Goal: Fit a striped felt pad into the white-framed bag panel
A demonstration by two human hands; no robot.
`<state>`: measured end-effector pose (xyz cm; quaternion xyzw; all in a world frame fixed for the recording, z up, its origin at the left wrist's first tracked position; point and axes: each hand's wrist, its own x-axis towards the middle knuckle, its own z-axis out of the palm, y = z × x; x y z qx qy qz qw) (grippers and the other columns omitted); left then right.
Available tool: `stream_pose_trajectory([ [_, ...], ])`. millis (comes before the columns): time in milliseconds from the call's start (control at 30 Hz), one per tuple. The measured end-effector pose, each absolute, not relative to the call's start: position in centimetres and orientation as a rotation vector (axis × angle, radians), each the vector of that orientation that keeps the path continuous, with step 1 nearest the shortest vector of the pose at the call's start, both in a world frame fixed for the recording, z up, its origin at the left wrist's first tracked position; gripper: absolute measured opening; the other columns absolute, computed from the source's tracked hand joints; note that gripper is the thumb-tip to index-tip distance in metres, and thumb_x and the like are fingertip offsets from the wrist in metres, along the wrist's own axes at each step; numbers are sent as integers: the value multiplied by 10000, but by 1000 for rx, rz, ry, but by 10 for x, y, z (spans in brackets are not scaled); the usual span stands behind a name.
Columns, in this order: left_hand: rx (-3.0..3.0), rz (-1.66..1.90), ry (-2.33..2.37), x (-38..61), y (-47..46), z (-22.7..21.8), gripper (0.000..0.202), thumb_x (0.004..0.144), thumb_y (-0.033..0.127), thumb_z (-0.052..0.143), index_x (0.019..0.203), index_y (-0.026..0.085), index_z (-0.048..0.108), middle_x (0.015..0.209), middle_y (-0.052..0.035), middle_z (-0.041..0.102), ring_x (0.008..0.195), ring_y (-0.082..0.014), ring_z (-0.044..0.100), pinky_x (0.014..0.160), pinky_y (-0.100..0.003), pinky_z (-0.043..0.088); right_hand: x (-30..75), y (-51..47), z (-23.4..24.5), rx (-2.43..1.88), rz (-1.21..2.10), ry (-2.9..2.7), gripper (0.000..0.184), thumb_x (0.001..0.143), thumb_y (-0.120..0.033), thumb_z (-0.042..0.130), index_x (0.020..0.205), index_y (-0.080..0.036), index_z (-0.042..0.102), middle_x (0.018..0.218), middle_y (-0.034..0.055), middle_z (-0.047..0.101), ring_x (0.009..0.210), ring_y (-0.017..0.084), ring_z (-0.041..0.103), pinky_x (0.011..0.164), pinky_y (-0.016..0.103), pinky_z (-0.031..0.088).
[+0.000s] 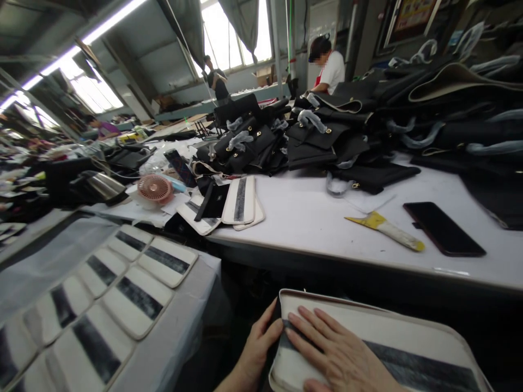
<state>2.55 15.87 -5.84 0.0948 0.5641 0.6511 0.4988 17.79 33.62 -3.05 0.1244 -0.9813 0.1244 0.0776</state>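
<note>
Low in the view lies a white bag panel with rounded corners and a broad dark stripe along its length. My left hand holds its left end, thumb at the rim, with a strip of black material between hand and panel. My right hand rests flat on the panel's white face, fingers stretched out and pointing toward the left hand. A thin edge shows behind the panel's far side; what lies beneath is hidden.
Similar striped panels cover a side table at left. On the white worktable lie a yellow-handled pointed tool, a phone, a pink fan, more panels and piled black bags. A person works beyond.
</note>
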Motion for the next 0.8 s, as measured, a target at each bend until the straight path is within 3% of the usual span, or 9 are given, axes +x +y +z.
stream_pose_trajectory([
  [233, 94, 1734, 1077, 38, 155, -54, 637, 840, 456, 675, 1400, 210, 497, 1419, -121, 530, 1332, -309, 462, 1155, -449, 301, 183, 330, -26, 297, 617, -3008, 738, 939, -474, 530, 1547, -308, 146, 1607, 19, 149, 1464, 264, 215, 1212, 424, 169],
  [367, 73, 1686, 1216, 34, 155, -53, 620, 804, 402, 727, 1363, 207, 542, 1398, -122, 549, 1316, -324, 478, 1152, -466, 303, 183, 329, -23, 285, 637, -3018, 732, 939, -465, 535, 1545, -316, 153, 1605, 21, 152, 1461, 263, 223, 1212, 428, 174],
  [567, 336, 1599, 1537, 22, 158, -54, 541, 812, 369, 705, 1326, 257, 581, 1404, -58, 555, 1340, -294, 454, 1179, -437, 280, 181, 330, -25, 284, 666, -3035, 744, 934, -450, 539, 1549, -308, 143, 1606, 17, 141, 1467, 255, 206, 1217, 421, 163],
  [800, 627, 1451, 1718, 14, 159, -59, 640, 859, 434, 636, 1444, 286, 426, 1541, -31, 367, 1435, -262, 296, 1188, -404, 261, 182, 334, -9, 237, 1010, -3029, 725, 945, -490, 508, 1551, -277, 172, 1607, 30, 174, 1484, 229, 127, 1235, 405, 68],
])
